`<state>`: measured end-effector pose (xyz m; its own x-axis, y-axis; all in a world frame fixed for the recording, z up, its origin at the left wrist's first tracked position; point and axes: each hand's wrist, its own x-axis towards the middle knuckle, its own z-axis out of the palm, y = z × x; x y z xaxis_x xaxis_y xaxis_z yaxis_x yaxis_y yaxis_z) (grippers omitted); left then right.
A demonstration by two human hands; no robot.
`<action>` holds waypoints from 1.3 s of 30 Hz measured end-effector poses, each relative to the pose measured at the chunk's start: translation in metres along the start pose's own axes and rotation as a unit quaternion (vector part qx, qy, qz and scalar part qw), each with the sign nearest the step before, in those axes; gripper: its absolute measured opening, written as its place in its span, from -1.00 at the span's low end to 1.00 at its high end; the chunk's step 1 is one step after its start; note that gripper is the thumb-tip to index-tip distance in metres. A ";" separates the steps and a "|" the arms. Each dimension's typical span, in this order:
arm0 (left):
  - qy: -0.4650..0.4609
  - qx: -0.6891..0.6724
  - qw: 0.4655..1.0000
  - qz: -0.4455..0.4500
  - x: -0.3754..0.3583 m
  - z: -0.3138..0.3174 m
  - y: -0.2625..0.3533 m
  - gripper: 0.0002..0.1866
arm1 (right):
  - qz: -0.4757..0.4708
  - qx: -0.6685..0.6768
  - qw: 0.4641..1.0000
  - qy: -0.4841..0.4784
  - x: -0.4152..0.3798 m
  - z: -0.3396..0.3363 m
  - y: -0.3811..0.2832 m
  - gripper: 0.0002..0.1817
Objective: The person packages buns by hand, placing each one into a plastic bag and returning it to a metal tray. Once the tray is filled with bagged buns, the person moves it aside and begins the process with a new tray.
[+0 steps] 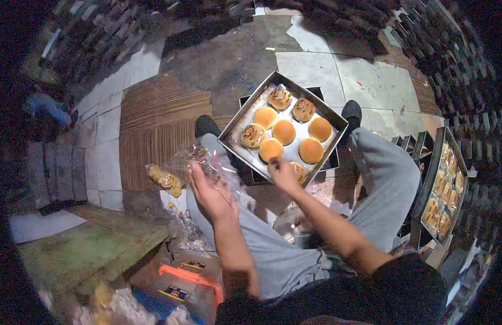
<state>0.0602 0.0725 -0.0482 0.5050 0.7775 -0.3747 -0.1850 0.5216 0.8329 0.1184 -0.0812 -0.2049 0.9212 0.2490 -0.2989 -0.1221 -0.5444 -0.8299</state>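
A square metal tray holds several round buns, some plain and golden like the bun in the middle, others under printed clear wrappers. My right hand reaches over the tray's near side, its curled fingers at the edge of a plain bun; whether they grip it is unclear. To the left of the tray, my left hand is raised with its palm up, against crinkled clear plastic bags. Its fingers are partly hidden by the plastic.
At the right stands a tilted tray of wrapped buns. A green board with a white sheet is at the lower left, near an orange-handled box. A bag with yellow pieces lies left. Another person's leg shows far left.
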 end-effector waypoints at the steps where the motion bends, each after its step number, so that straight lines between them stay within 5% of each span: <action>1: -0.024 -0.010 1.000 -0.015 -0.002 0.002 -0.001 -0.43 | 0.027 -0.049 0.998 0.035 0.032 0.017 0.035 -0.57; 4: -0.051 0.001 0.998 -0.025 -0.002 0.009 0.006 -0.36 | 0.131 -0.158 0.977 0.063 0.101 0.042 0.087 -0.49; 7: -0.083 0.019 0.996 -0.014 0.001 0.002 0.007 -0.38 | 0.145 -0.109 0.983 -0.031 0.132 0.045 0.106 -0.51; 8: -0.079 0.019 0.997 -0.016 0.000 0.000 0.007 -0.38 | 0.263 0.125 0.955 0.058 0.149 0.068 0.145 -0.52; 9: -0.081 0.017 0.996 -0.019 0.000 0.000 0.008 -0.38 | 0.359 0.350 0.853 0.143 0.158 0.083 0.166 -0.54; 10: -0.085 0.014 0.996 -0.021 0.000 0.000 0.009 -0.39 | 0.355 0.350 0.855 0.140 0.154 0.085 0.166 -0.54; 11: -0.086 0.015 0.996 -0.019 0.001 -0.003 0.007 -0.39 | 0.225 0.167 0.955 0.100 0.140 0.087 0.169 -0.53; 12: -0.087 0.014 0.996 -0.016 0.000 -0.004 0.006 -0.39 | 0.082 -0.025 0.995 0.059 0.124 0.089 0.175 -0.50; 14: -0.107 0.027 0.994 -0.008 -0.002 -0.003 0.004 -0.39 | 0.071 0.032 0.995 0.066 0.104 0.091 0.174 -0.37; 16: -0.116 0.001 0.993 -0.020 -0.003 -0.005 0.001 -0.46 | 0.206 0.223 0.952 0.039 0.069 0.067 0.123 -0.55; 17: -0.126 -0.004 0.992 -0.026 -0.002 -0.008 -0.004 -0.43 | 0.234 0.270 0.934 0.015 0.048 0.043 0.089 -0.49; 20: -0.141 -0.039 0.988 -0.043 0.001 -0.016 -0.014 -0.42 | 0.114 0.399 0.909 -0.037 -0.033 -0.050 0.001 -0.43; 24: -0.123 -0.049 0.990 -0.052 -0.009 -0.009 -0.020 -0.46 | 0.131 0.471 0.849 -0.199 -0.098 -0.140 -0.061 -0.39; 26: -0.150 -0.125 0.973 -0.124 -0.019 -0.005 -0.019 -0.51 | 0.029 0.419 0.868 -0.264 -0.112 -0.158 -0.067 -0.42; 27: -0.191 -0.156 0.960 -0.136 -0.020 -0.004 -0.022 -0.50 | -0.104 0.348 0.910 -0.198 -0.114 -0.153 -0.071 -0.40; 28: -0.192 -0.154 0.960 -0.131 -0.028 0.000 -0.022 -0.50 | -0.108 0.350 0.909 -0.199 -0.119 -0.152 -0.085 -0.40; 29: -0.203 -0.150 0.956 -0.147 -0.036 0.006 -0.023 -0.48 | -0.235 0.193 0.937 -0.174 -0.125 -0.154 -0.101 -0.38; 30: -0.215 -0.144 0.952 -0.163 -0.044 0.013 -0.024 -0.47 | -0.352 0.028 0.925 -0.139 -0.128 -0.154 -0.111 -0.36; 31: -0.205 -0.124 0.962 -0.133 -0.055 0.022 -0.020 -0.41 | -0.439 0.017 0.890 -0.120 -0.130 -0.144 -0.108 -0.31; 34: -0.272 -0.186 0.933 -0.147 -0.070 0.018 -0.024 -0.40 | -0.455 -0.056 0.875 -0.157 -0.131 -0.148 -0.110 -0.28; 36: -0.122 -0.108 0.985 -0.056 -0.089 0.031 -0.052 -0.42 | -0.412 -0.026 0.903 -0.120 -0.121 -0.142 -0.111 -0.29; 38: -0.085 -0.041 0.995 0.019 -0.084 0.031 -0.070 -0.40 | -0.410 -0.050 0.905 -0.097 -0.111 -0.134 -0.105 -0.29; 39: -0.121 -0.063 0.990 -0.032 -0.080 0.025 -0.062 -0.40 | -0.402 -0.032 0.902 -0.151 -0.115 -0.137 -0.107 -0.29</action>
<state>0.0522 -0.0310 -0.0595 0.7035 0.6422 -0.3044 -0.2411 0.6186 0.7478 0.0760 -0.1609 -0.0171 0.5577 0.7866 0.2650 0.5722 -0.1331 -0.8092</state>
